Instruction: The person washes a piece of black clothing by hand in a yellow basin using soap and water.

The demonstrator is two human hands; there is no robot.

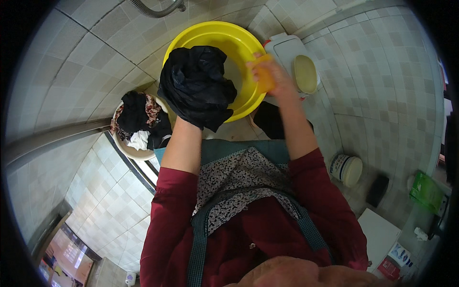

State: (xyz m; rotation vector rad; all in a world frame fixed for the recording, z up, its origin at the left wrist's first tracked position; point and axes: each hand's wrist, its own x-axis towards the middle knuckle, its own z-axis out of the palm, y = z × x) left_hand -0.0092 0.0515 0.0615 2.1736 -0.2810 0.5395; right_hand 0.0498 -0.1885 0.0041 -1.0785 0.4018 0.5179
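Observation:
A bunched black garment (pixel 196 86) hangs over the left side of a yellow plastic basin (pixel 205 28). The cloth covers my left hand completely; only my left forearm (pixel 186 146) shows, running in under it, so those fingers are hidden. At the basin's right rim, my right hand (pixel 282 83) is closed round an orange-yellow block (pixel 265 79). Both hand and block are smeared by motion, and I cannot tell just what the block is. It is held apart from the black garment.
Left of the basin, a pale tub (pixel 129 152) holds dark, patterned and white clothes. A lidded white container (pixel 287 48) and an oval pale bowl (pixel 306 74) stand at the right. A white bucket (pixel 353 171) lies farther right. Tiled walls close in; a grey hose (pixel 158 12) hangs above.

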